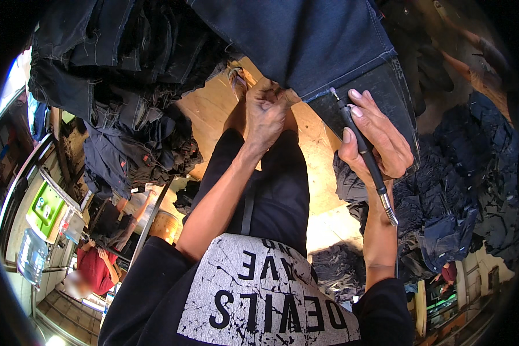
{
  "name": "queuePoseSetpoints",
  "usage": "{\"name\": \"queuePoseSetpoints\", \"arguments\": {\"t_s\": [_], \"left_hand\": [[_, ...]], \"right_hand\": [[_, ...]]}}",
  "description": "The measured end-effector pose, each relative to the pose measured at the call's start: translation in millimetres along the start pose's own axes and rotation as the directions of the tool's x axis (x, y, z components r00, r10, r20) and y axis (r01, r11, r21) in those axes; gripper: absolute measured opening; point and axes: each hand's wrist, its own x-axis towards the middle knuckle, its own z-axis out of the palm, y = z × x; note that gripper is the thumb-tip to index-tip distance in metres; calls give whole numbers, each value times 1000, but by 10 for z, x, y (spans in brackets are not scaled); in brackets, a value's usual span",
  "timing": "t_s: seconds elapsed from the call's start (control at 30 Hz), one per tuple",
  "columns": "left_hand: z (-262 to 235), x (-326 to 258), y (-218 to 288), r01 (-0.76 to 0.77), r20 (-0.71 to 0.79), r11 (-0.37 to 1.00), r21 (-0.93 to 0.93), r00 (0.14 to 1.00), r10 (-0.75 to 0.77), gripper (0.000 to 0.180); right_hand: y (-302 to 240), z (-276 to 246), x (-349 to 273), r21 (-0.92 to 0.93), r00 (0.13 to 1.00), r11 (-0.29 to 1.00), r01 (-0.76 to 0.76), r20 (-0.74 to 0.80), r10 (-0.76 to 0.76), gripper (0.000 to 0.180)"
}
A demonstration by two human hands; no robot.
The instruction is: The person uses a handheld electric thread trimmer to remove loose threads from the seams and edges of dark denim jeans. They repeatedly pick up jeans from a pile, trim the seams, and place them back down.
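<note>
A dark blue denim garment (305, 46) with pale stitching spreads across the top middle, its stitched seam running above a darker, worn-looking panel (360, 92). My left hand (268, 112) is closed on the garment's lower left corner, fingers curled round the cloth. In my right hand (380, 135) is a slim black rotary tool (361, 142), held like a pen, with a metal flexible shaft at its lower end. The tool's small tip points up and left, close to the seam; whether it touches the cloth I cannot tell.
Dark denim pieces with frayed threads (127, 63) hang at upper left. More dark garments (444, 179) are heaped at right. Low at left are a green tray (47, 205), a clear water bottle (32, 256) and a person in red (95, 268). Another person's arm (461, 66) shows at upper right.
</note>
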Motion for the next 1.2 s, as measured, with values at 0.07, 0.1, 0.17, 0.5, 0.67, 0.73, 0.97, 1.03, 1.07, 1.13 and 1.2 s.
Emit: {"name": "queuePoseSetpoints", "arguments": {"t_s": [0.07,0.1,0.17,0.5,0.67,0.73,0.97,1.03,1.07,1.13,1.2], "left_hand": [[-20,-12,-45,-14,19,1000,-19,1000,15,27],[-33,-17,-67,-28,43,1000,-7,999,28,28],[-54,-27,-113,-30,34,999,12,999,29,29],[7,1,-138,33,-71,994,104,997,-26,27],[87,11,-121,72,-122,995,65,990,-64,34],[47,17,-141,78,-117,993,87,991,-67,29],[-100,22,-294,74,-62,987,140,996,-65,30],[-108,22,-291,55,-24,988,143,998,-52,28],[-105,17,-277,60,-37,985,163,998,-55,27],[-108,10,-227,50,3,971,234,999,-52,26],[-105,4,-184,72,6,957,281,997,-77,25]], "right_hand": [[9,-8,-2,-8,1000,1000,6,-5,-6,33],[12,-12,-3,-8,1000,1000,5,-10,-5,33],[9,-19,-10,-19,1000,1000,-3,-9,3,33],[31,-38,-37,-12,1000,1000,-8,-15,8,34],[28,-46,-37,-26,1000,999,-20,-17,20,34],[26,-46,-34,-31,1000,999,-23,-22,22,33],[39,-37,-38,-34,998,999,-37,-47,36,32],[54,-30,-41,-22,998,999,-29,-55,28,32],[62,-27,-42,-14,998,1000,-24,-60,24,32],[69,-25,-47,-7,997,1000,-26,-69,26,32],[66,-29,-55,-6,996,999,-42,-73,42,32]]}}
